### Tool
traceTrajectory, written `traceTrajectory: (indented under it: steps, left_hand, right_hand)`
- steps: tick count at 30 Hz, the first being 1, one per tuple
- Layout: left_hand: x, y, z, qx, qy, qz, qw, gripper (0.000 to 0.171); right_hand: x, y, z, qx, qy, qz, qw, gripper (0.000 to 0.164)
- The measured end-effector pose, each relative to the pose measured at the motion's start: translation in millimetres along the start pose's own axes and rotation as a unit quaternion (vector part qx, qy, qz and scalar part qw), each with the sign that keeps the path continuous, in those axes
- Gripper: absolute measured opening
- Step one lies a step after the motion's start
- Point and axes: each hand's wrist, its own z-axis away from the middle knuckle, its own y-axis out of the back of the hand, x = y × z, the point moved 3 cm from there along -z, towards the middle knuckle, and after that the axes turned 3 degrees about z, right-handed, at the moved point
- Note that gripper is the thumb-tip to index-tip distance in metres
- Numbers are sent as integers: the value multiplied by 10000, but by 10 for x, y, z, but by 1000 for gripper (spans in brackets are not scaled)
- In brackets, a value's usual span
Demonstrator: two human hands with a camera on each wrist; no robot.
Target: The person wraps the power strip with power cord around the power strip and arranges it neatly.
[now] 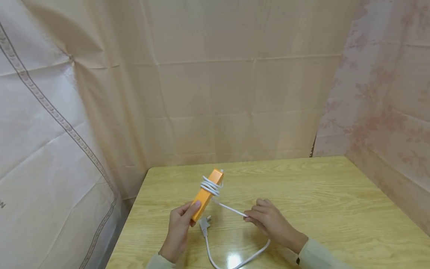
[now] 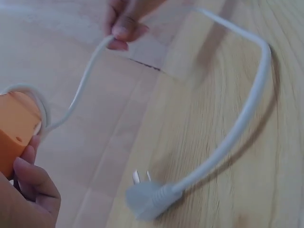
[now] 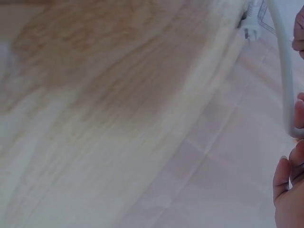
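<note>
My left hand [image 1: 178, 228] grips the lower end of an orange power strip [image 1: 203, 200], which is held tilted above the table. Several turns of white cord [image 1: 210, 186] are wound round the strip's upper half. To the right, my right hand [image 1: 270, 220] pinches the cord, and a stretch of it runs from the strip to those fingers. Beyond the pinch the cord loops down toward the table's near side and back to a plug [image 1: 204, 225]. In the left wrist view the plug [image 2: 149, 199] shows its metal prongs. The right wrist view catches the fingers [image 3: 297, 164] at its edge.
The wood-grain table [image 1: 336, 198] reaches back to a hanging beige cloth [image 1: 235, 93]. A pale cloth with a patterned band [image 1: 57, 116] hangs at the left, and a floral cloth [image 1: 386, 123] at the right. A bright light reflection lies near the table's front.
</note>
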Motion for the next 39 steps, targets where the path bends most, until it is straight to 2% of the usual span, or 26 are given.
traceTrajectory:
  steps: [4,7,10,15,18,21,26,32,36,39]
  left_hand:
    - [-28,6,-10,120,0,-457,9989,37]
    - [-37,8,-5,97,-97,-925,9956,42]
    - [-40,5,4,23,-257,-1277,9915,44]
    - [-36,-8,14,-77,-533,-1603,9856,46]
    - [-41,-21,28,-321,-857,-1951,9765,49]
    - [-49,-34,52,-523,-1296,-2366,9615,50]
    - [-40,-64,73,-517,-1830,-2921,9373,49]
    - [-47,-97,76,-479,-1945,-3608,9109,60]
    - [-77,-115,93,-444,-2089,-4205,8818,58]
    - [-91,-125,114,-579,-2193,-4535,8619,56]
  right_hand:
    - [-6,21,-26,35,36,58,10000,24]
    - [-19,42,-41,82,48,77,9999,26]
    - [-42,61,-56,138,109,33,9998,22]
    - [-87,80,-86,178,193,48,9996,21]
    - [-102,89,-100,223,211,63,9995,22]
    - [-109,90,-101,200,193,42,9996,23]
    - [-127,89,-120,257,295,40,9992,24]
    - [-179,84,-187,452,632,87,9969,26]
    - [-217,81,-228,356,685,63,9970,23]
    - [-227,86,-246,352,720,153,9967,23]
